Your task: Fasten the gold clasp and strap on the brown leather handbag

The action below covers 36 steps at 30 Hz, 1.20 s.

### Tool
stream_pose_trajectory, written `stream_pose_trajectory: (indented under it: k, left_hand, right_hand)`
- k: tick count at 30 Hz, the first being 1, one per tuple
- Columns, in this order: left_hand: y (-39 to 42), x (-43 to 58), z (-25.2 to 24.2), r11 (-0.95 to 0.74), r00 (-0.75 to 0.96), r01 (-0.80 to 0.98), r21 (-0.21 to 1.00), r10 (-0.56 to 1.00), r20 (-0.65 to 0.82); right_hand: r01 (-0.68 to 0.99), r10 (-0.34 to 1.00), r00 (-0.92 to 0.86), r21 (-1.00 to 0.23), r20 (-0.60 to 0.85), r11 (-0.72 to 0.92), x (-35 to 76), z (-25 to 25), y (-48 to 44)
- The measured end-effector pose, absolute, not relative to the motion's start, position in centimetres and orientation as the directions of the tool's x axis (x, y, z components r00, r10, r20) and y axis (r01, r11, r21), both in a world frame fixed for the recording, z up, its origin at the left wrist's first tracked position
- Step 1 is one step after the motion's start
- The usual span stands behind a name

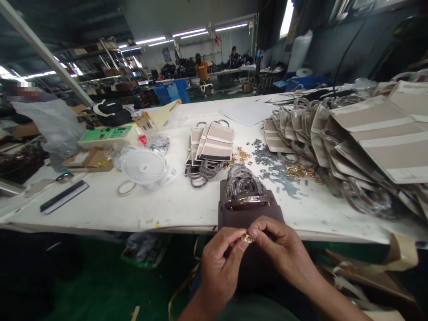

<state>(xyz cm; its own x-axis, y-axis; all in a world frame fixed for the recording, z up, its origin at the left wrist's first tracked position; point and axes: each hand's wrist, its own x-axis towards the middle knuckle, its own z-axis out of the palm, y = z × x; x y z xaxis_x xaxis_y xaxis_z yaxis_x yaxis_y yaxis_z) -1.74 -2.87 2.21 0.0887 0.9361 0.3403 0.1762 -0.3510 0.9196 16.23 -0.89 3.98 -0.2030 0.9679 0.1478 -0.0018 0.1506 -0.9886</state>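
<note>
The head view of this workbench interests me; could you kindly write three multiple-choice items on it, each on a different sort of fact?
1. Where is the small gold metal fitting? A on a fan; B pinched between the left hand and right hand; C in a carton.
2. What colour is the leather panel behind it? A green; B white; C dark brown.
3. How do the beige striped panels lie? A hanging on a rack; B stacked on the table; C boxed.

1 B: both hands' fingertips meet on it.
2 C: its surface shows dark brown.
3 B: they rest in a pile.
</note>
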Motion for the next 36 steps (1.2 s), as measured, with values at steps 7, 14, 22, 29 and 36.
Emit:
stream_pose_trajectory:
  k: [7,14,22,29,36]
  left_hand:
    - [-2.2,-1.3,0.9,-0.148,0.057,0.040,0.988,0.988,0.145]
    - [0.5,-3.7,-1.3,-0.090,-0.194,0.435,0.896,0.962,0.191]
    - [2.1,-4.1,-1.4,0.047,-0.228,0.303,0.952,0.973,0.025]
    - [2.5,-2.2,1.9,0.086,0.013,-0.123,0.989,0.996,-0.085]
    - [3.2,-0.9,1.8,0.215,0.005,-0.454,0.865,0.971,-0.238]
  right_hand:
    - [-0.176,0.986,-0.163,-0.984,0.016,-0.013,15.7,1.5,-1.0]
    - [0.085,0.999,-0.029,-0.996,-0.044,-0.041,15.5,1.0,2.1]
    - [-0.086,0.999,0.003,-0.995,0.047,0.047,13.5,1.1,3.9]
    - [-0.106,0.926,-0.189,-0.944,0.327,0.312,13.3,4.4,2.3]
    - [0.219,0.918,-0.075,-0.891,0.390,0.397,18.7,3.6,4.3]
